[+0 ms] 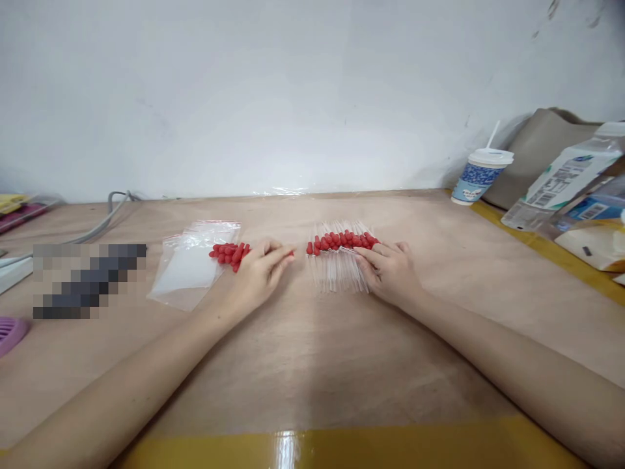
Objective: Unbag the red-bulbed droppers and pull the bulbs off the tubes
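My left hand (266, 270) pinches a red rubber bulb (291, 254) between thumb and fingertips. A small heap of red bulbs (227, 253) lies beside its wrist side, partly covered by the hand. In my right hand (388, 267) the thumb and index finger close on a thin clear tube (346, 250), whose tip points left toward the bulb. Tube and bulb are apart. Just under and beside the right hand, a row of clear thin tubes (336, 277) lies on the table, with red bulbs (336, 240) across the middle of the row.
Clear zip bags (183, 273) lie left of the loose bulbs. Farther left are a blurred dark object (92, 280), a grey cable (100, 228) and a purple item (10, 333). A lidded paper cup (481, 176) and a plastic bottle (556, 179) stand or lean at the right.
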{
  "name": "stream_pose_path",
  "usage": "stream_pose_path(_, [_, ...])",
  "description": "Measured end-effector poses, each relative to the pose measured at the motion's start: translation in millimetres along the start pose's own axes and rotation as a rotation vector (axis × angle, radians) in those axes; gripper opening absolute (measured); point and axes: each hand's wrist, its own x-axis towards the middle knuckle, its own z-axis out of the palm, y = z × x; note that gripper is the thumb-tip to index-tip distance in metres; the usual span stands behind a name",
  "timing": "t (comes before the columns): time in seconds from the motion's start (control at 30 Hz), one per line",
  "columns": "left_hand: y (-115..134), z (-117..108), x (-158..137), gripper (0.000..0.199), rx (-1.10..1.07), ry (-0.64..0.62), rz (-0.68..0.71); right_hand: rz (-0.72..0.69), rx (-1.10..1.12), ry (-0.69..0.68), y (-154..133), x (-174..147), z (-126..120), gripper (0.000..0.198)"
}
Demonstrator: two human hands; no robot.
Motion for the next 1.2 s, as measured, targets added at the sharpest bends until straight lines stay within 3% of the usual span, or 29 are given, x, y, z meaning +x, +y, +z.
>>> stream_pose_path(0.13, [-30.9,-27.1,22.4,0.029,0.109,0.034,-0.299,0.021,0.036,-0.022,-7.0,3.9,5.3,0.017])
stream_pose_path(0.23, [-61.2,-55.7,29.6,0.033,0.092,-0.026,-0.558,0.018,0.036,-0.013,-8.6,3.9,7.6,0.016])
stream_pose_path(0.37, [-82.7,-81.0,28.2,0.042,0.015,-0.110,-0.730,0.001,0.054,-0.061,-11.1,1.2,8.5,0.017])
stream_pose_path(0.47, [-83.9,-84.3,27.2,0.042,-0.048,-0.226,-0.771,0.001,0.097,-0.118,-13.4,-0.3,6.1,0.022])
stream_pose_path(0.63, [-84.7,-78.3,26.5,0.029,-0.004,-0.270,-0.819,-0.022,0.130,-0.201,-15.2,-0.8,2.1,0.035])
stream_pose_path(0.9, [-101.6,-73.7,18.8,0.023,0.057,-0.359,-0.869,0.021,0.194,-0.140,-13.0,-0.9,2.1,0.035])
stream_pose_path(1.03, [-98.0,-74.8,19.9,0.025,0.083,-0.273,-0.902,-0.043,0.262,-0.172,-2.3,-4.3,-3.8,0.031])
stream_pose_path(1.2, [-104.5,-76.8,20.0,0.032,0.024,-0.197,-0.917,-0.250,0.349,-0.345,12.1,-7.7,-14.7,0.063])
